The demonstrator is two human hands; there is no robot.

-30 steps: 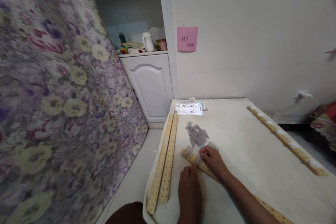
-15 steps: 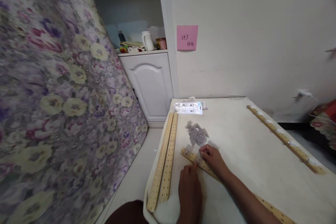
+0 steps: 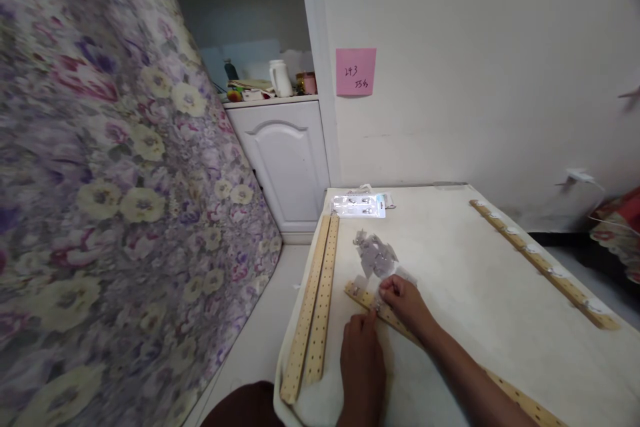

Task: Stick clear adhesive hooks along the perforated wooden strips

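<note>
A perforated wooden strip lies slantwise on the white-covered table. Its near part runs under my right forearm and comes out at the lower right. A clear plastic square with a small metal hook is at the strip, between my hands. My right hand pinches its upper edge with thumb and forefinger. My left hand is closed, its fingers curled and the fingertips against the strip's near edge by the hook. Another clear hook piece sits at the strip's far end. Beyond my right hand is a loose pile of similar clear hooks.
Two perforated strips lie along the table's left edge. A strip with several white hooks lies on the right. A clear package with hooks rests at the back. A floral curtain hangs on the left.
</note>
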